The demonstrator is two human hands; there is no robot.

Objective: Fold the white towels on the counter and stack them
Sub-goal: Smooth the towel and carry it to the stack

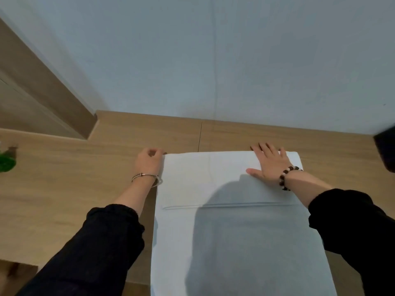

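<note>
Two hands square a white towel [213, 182] lying lengthwise on the wooden worktop [74, 189], seen from the head camera, its far end doubled back toward the person. The left hand [148, 162] pinches the far left corner, apparently to line up the edges. The right hand [270, 165] lies flat, fingers spread, pressing the fold, likely to set the crease.

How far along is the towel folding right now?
One fold looks made: a layer's edge runs across the white towel on the wooden counter. In hand: the left hand pinches its far corner while the right hand presses it flat. Left: further folds; no stack shows yet.
</note>
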